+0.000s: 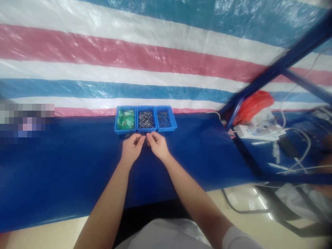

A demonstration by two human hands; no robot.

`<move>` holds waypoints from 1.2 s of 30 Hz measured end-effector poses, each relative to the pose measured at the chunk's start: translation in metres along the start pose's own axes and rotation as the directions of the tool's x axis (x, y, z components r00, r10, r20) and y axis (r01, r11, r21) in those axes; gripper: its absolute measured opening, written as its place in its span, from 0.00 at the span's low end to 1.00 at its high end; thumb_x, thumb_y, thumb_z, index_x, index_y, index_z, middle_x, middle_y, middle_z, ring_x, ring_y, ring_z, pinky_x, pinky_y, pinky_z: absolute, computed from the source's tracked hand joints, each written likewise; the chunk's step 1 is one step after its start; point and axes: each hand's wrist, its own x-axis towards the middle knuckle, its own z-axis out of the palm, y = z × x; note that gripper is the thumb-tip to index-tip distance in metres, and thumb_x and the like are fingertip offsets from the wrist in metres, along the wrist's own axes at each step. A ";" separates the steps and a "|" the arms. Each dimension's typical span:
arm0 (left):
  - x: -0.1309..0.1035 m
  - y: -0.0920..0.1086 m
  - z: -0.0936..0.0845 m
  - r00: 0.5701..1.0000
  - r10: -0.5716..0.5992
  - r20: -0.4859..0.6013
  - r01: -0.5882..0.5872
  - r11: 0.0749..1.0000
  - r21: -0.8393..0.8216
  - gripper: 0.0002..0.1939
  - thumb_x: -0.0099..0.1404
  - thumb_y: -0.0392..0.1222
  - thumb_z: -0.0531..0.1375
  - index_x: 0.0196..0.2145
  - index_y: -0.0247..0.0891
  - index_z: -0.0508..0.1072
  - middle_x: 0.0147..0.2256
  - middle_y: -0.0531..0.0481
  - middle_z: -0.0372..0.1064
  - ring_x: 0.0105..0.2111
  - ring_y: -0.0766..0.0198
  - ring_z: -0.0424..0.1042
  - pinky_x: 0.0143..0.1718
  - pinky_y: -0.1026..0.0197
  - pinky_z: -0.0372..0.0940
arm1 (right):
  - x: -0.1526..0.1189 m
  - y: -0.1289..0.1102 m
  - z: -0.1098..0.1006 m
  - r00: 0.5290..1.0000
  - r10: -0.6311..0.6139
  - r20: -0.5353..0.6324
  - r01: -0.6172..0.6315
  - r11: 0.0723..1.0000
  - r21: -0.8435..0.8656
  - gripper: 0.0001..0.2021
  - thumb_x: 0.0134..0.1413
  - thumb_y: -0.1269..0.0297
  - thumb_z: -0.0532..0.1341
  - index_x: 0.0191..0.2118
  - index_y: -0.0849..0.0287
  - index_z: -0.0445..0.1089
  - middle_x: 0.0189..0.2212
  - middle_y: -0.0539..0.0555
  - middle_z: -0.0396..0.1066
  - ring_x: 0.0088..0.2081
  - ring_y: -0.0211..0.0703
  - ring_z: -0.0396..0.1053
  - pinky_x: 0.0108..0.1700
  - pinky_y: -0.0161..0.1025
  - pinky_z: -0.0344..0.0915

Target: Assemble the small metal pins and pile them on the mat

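My left hand and my right hand are close together just in front of three blue bins. Both have fingers pinched, thumb to forefinger; whatever lies between the fingertips is too small to make out. A few thin dark metal pieces lie on the table beside my left fingers. The left bin holds green-tinted plastic packets. In the middle bin is a heap of short metal pins or screws. Fewer, longer metal pieces lie in the right bin.
The blue table runs up to a striped plastic sheet. A blue metal frame rises at the right. Beyond it are a red plastic bag, white cables and a dark adapter.
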 end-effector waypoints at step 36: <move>0.002 0.006 -0.003 1.000 0.009 -0.026 -0.007 0.998 0.059 0.21 0.69 0.52 0.58 0.21 0.39 0.68 0.18 0.55 0.68 0.20 0.68 0.66 0.28 0.63 0.60 | 0.000 0.003 0.002 1.000 -0.007 -0.003 0.007 1.000 0.020 0.23 0.63 0.42 0.58 0.25 0.55 0.65 0.20 0.48 0.67 0.24 0.38 0.64 0.31 0.36 0.63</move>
